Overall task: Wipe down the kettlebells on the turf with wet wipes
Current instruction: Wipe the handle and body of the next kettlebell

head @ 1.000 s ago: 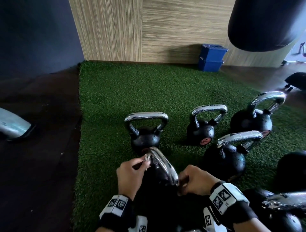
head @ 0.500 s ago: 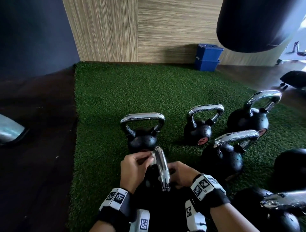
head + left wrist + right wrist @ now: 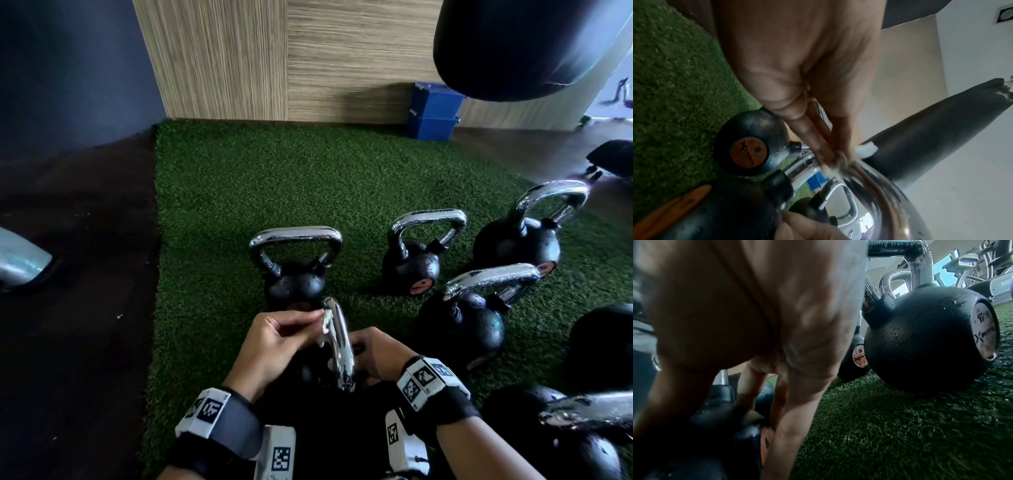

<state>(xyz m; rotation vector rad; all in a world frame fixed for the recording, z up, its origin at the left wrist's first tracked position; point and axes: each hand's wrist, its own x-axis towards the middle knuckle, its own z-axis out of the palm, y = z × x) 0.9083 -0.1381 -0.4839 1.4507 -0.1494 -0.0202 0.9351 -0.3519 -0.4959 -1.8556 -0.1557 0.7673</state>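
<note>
The nearest kettlebell stands on the green turf (image 3: 274, 192) just in front of me, its chrome handle (image 3: 340, 349) seen edge-on. My left hand (image 3: 284, 339) pinches a small white wet wipe (image 3: 326, 320) against the far top of that handle. The left wrist view shows the wipe (image 3: 866, 150) bunched at my fingertips (image 3: 824, 155) on the wet chrome handle (image 3: 869, 186). My right hand (image 3: 375, 349) sits on the handle's right side. In the right wrist view its fingers (image 3: 789, 418) and thumb reach down around the black ball (image 3: 731, 426).
Several other wet kettlebells stand close by on the turf: one straight ahead (image 3: 294, 284), two further right (image 3: 411, 267) (image 3: 513, 243), one beside my right hand (image 3: 462, 325). A black punching bag (image 3: 513, 44) hangs upper right. Blue boxes (image 3: 433, 111) sit by the wooden wall. Dark floor (image 3: 68, 291) borders the left.
The held kettlebell's handle has turned from a diagonal to pointing nearly straight away from me. My left hand has stayed at the handle's far top with the wipe; my right hand has shifted left.
</note>
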